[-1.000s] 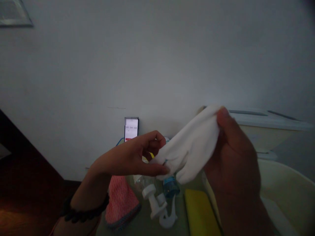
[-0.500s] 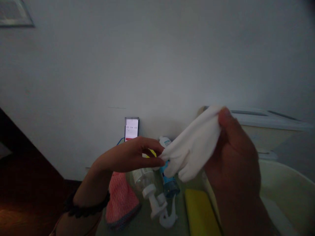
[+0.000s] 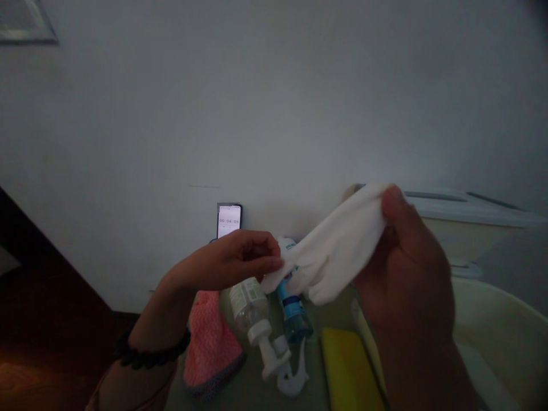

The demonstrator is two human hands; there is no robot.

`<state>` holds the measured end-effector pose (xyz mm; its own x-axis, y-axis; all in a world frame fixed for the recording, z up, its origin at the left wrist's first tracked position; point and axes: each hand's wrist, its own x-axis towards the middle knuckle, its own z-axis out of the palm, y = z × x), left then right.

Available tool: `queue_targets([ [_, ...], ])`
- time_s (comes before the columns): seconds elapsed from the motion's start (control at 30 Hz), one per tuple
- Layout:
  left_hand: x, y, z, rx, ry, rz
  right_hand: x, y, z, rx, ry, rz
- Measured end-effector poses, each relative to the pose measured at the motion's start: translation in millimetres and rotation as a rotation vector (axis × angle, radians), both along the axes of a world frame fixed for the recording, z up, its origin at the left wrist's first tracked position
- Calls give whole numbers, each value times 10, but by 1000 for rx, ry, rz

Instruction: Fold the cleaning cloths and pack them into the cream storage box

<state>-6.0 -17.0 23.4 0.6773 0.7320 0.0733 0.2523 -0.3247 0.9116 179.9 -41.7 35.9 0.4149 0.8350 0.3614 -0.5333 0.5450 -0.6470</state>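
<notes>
A white glove [image 3: 338,251] is stretched between both hands in front of me. My right hand [image 3: 411,274] grips its cuff end at the upper right, thumb on top. My left hand [image 3: 233,262], wearing a dark bead bracelet on the wrist, pinches the glove's fingertips at the lower left. The glove hangs above the bottles on the table.
On the table below lie a clear pump bottle [image 3: 252,311], a blue bottle [image 3: 293,308], a pink knitted cloth [image 3: 209,342] and a yellow sponge [image 3: 349,371]. A phone [image 3: 229,221] showing a timer leans on the wall. A cream basin [image 3: 492,337] stands at right.
My left hand has risen slightly and shifted its pinch along the glove's fingertips, uncovering more of the two bottles. My right hand holds almost still.
</notes>
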Motion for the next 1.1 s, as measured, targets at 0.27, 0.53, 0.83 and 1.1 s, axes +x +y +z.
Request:
queue_targets([
  [0.27, -5, -14, -17, -143, -5, -31, 5, -3, 2, -4, -10, 1],
  [0.53, -33, 3, -32, -92, -32, -47, 3, 2, 6, -17, -32, 7],
  [0.83, 79, 22, -88, 64, 1, -191, -98, 30, -74, -14, -161, 193],
  [1.1, 168, 34, -114, -84, 52, -156, -94, -11, -47, 25, -163, 176],
])
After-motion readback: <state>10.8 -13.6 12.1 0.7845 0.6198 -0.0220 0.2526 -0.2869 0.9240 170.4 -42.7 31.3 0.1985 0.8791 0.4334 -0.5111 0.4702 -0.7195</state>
